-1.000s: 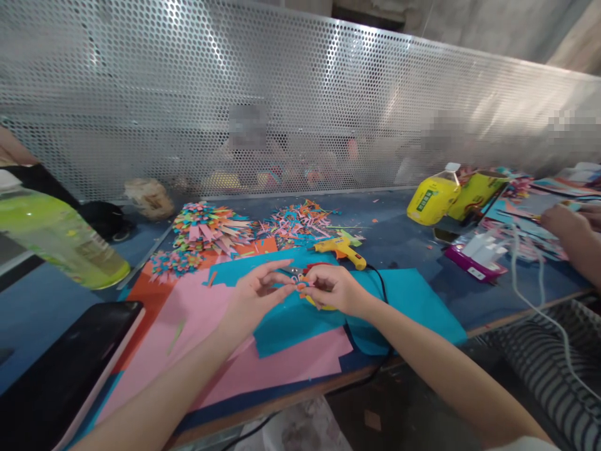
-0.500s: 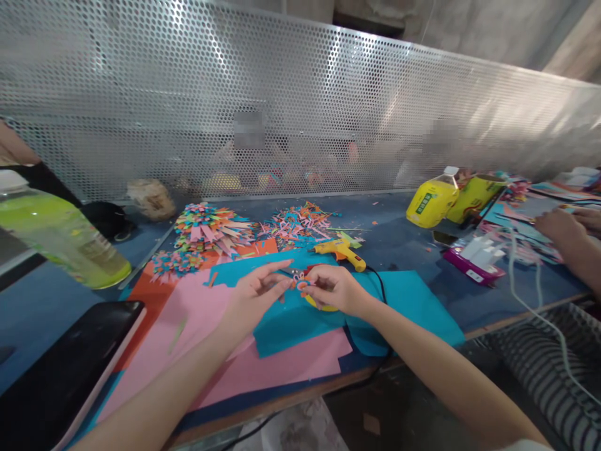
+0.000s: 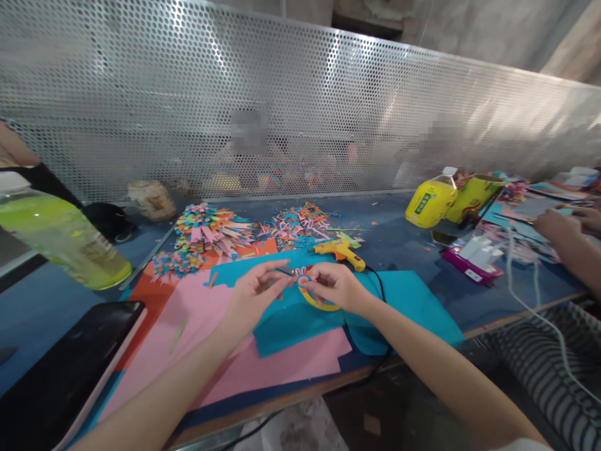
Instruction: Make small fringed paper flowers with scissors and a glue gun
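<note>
My left hand [image 3: 256, 294] and my right hand [image 3: 334, 285] meet over the teal paper sheet [image 3: 404, 304]. Between their fingertips sits a small curled paper piece [image 3: 300, 275] in pink and orange, and both hands pinch it. Under my right hand lies a yellow tape ring [image 3: 319, 305], partly hidden. A yellow glue gun [image 3: 339, 249] rests just beyond my right hand, its black cord running past my wrist. Pink paper sheets [image 3: 188, 319] lie below my left forearm.
Heaps of coloured paper pieces [image 3: 211, 228] and scraps [image 3: 295, 222] lie toward the perforated metal screen [image 3: 300, 106]. A green bottle [image 3: 61, 235] and a black tablet [image 3: 61, 369] are at left. Yellow bottles [image 3: 432, 199], a purple box [image 3: 472, 266] and another person's hands [image 3: 563, 225] are at right.
My hands have stayed in place, working the small paper piece; my right hand lifted slightly, so more of the yellow tape ring shows.
</note>
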`<state>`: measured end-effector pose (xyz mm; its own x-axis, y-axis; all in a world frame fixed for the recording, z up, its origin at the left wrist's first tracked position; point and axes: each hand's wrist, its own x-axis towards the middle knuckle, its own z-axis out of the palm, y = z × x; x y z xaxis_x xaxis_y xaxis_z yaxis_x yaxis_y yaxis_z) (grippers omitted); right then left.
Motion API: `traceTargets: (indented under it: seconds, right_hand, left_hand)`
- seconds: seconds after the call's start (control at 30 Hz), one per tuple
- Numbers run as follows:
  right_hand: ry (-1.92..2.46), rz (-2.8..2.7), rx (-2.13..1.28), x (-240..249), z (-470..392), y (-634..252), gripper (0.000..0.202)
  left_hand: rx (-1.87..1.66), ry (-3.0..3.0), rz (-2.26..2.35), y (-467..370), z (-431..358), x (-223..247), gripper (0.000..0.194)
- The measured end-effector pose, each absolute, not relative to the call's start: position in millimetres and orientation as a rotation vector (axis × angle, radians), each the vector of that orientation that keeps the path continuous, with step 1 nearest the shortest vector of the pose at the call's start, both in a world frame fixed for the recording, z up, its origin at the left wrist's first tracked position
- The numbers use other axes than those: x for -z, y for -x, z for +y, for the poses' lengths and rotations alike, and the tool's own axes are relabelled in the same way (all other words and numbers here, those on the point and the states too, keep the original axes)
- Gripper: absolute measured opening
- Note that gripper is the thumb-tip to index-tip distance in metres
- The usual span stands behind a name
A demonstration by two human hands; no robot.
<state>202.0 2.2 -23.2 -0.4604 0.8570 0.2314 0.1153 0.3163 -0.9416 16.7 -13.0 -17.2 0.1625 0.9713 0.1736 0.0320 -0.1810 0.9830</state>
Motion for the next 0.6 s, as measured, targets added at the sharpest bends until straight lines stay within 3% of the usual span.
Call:
traceTargets:
  seconds: [0.3,0.6]
  right_hand:
    - [0.945,-1.821,-1.244,25,7,-203,0.033]
    - [0.937,-1.864,-1.276,18,6,-207,0.03]
  left_hand:
    - [-1.175,-1.435,1.016,-20,-11,27,0.048]
    - [-1.18,-1.404,1.054,-19,-11,29,0.039]
